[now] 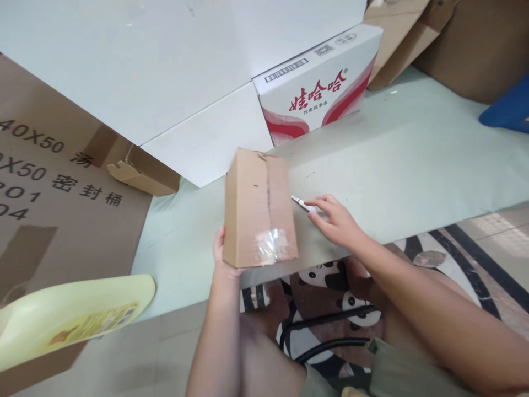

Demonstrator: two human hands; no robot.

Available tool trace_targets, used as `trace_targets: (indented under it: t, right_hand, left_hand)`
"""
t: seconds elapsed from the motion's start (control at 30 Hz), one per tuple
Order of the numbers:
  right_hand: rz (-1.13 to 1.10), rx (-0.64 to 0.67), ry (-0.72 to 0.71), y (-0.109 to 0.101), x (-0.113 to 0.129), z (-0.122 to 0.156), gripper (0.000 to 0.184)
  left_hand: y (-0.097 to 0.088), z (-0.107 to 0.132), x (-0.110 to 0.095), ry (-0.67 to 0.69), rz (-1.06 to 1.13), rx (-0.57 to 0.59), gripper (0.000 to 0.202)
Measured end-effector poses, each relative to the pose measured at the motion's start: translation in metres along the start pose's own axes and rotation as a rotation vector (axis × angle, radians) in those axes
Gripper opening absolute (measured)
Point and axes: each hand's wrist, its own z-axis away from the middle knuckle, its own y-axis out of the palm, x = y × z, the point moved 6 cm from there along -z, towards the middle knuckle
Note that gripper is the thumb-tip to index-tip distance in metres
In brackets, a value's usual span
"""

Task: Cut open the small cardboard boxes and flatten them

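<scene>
A closed brown cardboard box [260,204] stands on the table, with a strip of clear tape [271,246] low on the side facing me and a creased seam running up from it. My left hand [222,251] grips its lower left side, the fingers partly hidden behind it. Just right of the box lies a slim white utility knife [298,200]. Over its near end is my right hand [333,219], fingers apart, with index finger and thumb at the knife, seemingly touching it. Part of the knife is hidden under those fingers.
Behind the box stand large white cartons [198,71] and a white-and-red water carton [316,96]. Brown cartons [70,182] and a pale yellow bottle [78,311] are at left. A blue object [508,107] sits at right on the pale-covered table [392,165].
</scene>
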Motion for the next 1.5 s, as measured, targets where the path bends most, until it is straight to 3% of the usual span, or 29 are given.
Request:
trace_targets:
  t: [0.07, 0.1, 0.17, 0.23, 0.33, 0.43, 0.5, 0.67, 0.77, 0.9, 1.03, 1.17, 1.33, 1.4, 1.5]
  right_hand:
    - [-0.146, 0.044, -0.156, 0.007, 0.017, 0.007, 0.044]
    - [-0.199, 0.057, -0.218, 0.009, 0.025, 0.012, 0.050]
    - [-0.222, 0.063, -0.293, 0.014, 0.036, 0.021, 0.059]
    - [-0.177, 0.071, -0.336, 0.018, 0.042, 0.027, 0.061]
    - [-0.139, 0.089, -0.370, 0.023, 0.045, 0.031, 0.057]
    - [-0.122, 0.095, -0.400, 0.024, 0.046, 0.033, 0.056]
    - [-0.113, 0.098, -0.432, 0.025, 0.049, 0.035, 0.055]
    - [-0.109, 0.076, -0.443, 0.028, 0.051, 0.035, 0.054]
    - [-0.104, 0.090, -0.435, 0.031, 0.051, 0.034, 0.052]
    - [-0.096, 0.171, -0.455, 0.037, 0.053, 0.035, 0.046]
    - [-0.092, 0.214, -0.454, 0.038, 0.056, 0.036, 0.044]
    - [-0.087, 0.210, -0.450, 0.038, 0.055, 0.037, 0.042]
    - [-0.082, 0.180, -0.486, 0.039, 0.059, 0.039, 0.043]
    - [-0.069, 0.092, -0.532, 0.034, 0.069, 0.038, 0.046]
    - [-0.041, -0.025, -0.671, 0.027, 0.090, 0.040, 0.043]
  left_hand:
    - [0.005, 0.000, 0.011, -0.095, -0.138, -0.093, 0.037]
    - [0.008, 0.001, 0.011, -0.050, -0.203, -0.162, 0.034]
    - [0.018, 0.009, 0.001, 0.197, -0.296, -0.310, 0.031]
    - [0.033, 0.027, -0.010, 0.458, -0.360, -0.368, 0.034]
    - [0.057, 0.057, -0.019, 0.732, -0.389, -0.178, 0.050]
    - [0.070, 0.078, -0.023, 0.865, -0.640, -0.044, 0.059]
    - [0.068, 0.083, -0.024, 0.859, -0.728, -0.063, 0.063]
    - [0.060, 0.078, -0.024, 0.753, -0.677, -0.060, 0.070]
    - [0.052, 0.075, -0.025, 0.754, -0.660, -0.098, 0.059]
    - [0.038, 0.075, -0.030, 0.865, -0.646, -0.234, 0.036]
    - [0.029, 0.075, -0.036, 0.880, -0.650, -0.295, 0.030]
    - [0.034, 0.074, -0.037, 0.758, -0.603, -0.219, 0.038]
    - [0.039, 0.070, -0.026, 0.520, -0.391, -0.238, 0.057]
    - [0.042, 0.069, -0.024, 0.537, -0.439, -0.238, 0.062]
    - [0.048, 0.069, -0.021, 0.627, -0.711, -0.217, 0.067]
